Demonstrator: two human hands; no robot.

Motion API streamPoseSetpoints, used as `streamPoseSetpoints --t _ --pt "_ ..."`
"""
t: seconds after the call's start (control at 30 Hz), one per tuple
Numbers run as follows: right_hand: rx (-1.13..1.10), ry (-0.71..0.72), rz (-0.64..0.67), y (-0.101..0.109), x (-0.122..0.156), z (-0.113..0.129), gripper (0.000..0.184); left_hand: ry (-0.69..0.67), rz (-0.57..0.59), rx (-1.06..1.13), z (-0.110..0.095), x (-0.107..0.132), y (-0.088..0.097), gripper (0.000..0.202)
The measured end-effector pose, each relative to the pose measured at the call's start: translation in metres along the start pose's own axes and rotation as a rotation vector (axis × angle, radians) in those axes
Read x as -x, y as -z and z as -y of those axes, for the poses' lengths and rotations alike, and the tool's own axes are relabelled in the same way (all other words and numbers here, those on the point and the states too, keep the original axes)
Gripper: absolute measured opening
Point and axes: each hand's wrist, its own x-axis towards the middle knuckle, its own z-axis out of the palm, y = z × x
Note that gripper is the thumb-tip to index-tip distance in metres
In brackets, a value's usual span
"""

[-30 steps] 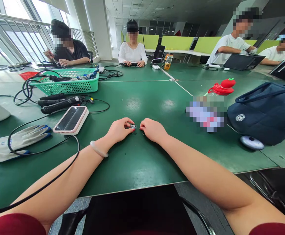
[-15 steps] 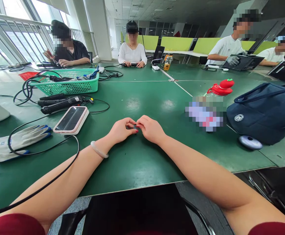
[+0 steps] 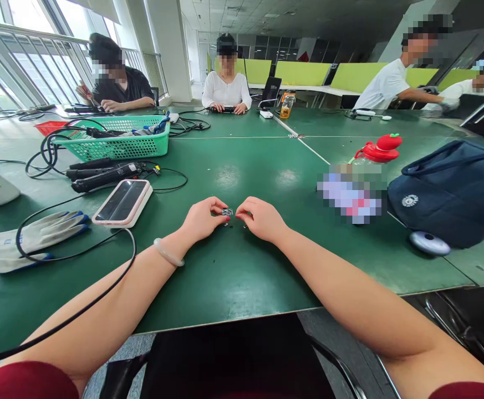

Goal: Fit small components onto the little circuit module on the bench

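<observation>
My left hand [image 3: 202, 219] and my right hand [image 3: 260, 218] meet over the green table [image 3: 233, 266]. Between their fingertips sits a tiny dark part with light markings [image 3: 227, 212], just above the tabletop. Left thumb and forefinger pinch its left side. My right hand's fingers are curled and pinched together, their tips touching the part's right edge. A pale bangle [image 3: 167, 252] circles my left wrist. A few dark specks lie on the table under and in front of my hands.
A phone in a pink case [image 3: 122, 203], black tools [image 3: 100, 174] and a green basket [image 3: 115, 138] lie to the left, with a white glove [image 3: 29, 239] and a black cable [image 3: 79, 255]. A navy bag [image 3: 453, 191], a bottle with a red cap [image 3: 377, 148] and a mouse [image 3: 429, 243] are on the right. Several people sit at the far side.
Half a second ago my hands were pressed together over the part, hiding it. They have drawn slightly apart and the part shows between the fingertips again.
</observation>
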Motion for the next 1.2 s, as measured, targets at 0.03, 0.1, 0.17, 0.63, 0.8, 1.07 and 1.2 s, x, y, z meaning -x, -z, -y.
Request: streamPoseSetpoints --t 0.03,0.1,0.17,0.63,0.8,1.07,1.2 --pt "0.006 0.004 0.024 -0.001 0.0 0.0 0.013 0.013 -0.022 -0.027 0.001 -0.001 0.0 0.025" --pt "0.019 0.023 0.062 -0.004 0.001 0.002 0.013 0.038 -0.052 -0.057 0.003 -0.002 0.001 0.024" --pt "0.038 0.041 0.088 -0.007 0.001 0.006 0.017 0.06 -0.07 -0.07 0.004 -0.003 0.002 0.023" --pt "0.282 0.1 0.139 -0.022 -0.007 0.016 0.02 0.079 -0.064 -0.121 0.003 -0.004 0.001 0.025" --pt "0.366 0.116 0.173 -0.018 -0.006 0.018 0.025 0.093 -0.069 -0.125 0.003 -0.004 0.002 0.025" --pt "0.406 0.139 0.193 -0.022 -0.008 0.014 0.03 0.077 -0.038 -0.114 0.002 -0.003 0.001 0.022" --pt "0.354 0.128 0.116 -0.022 -0.009 0.01 0.026 0.072 -0.035 -0.106 0.004 -0.003 0.001 0.022"
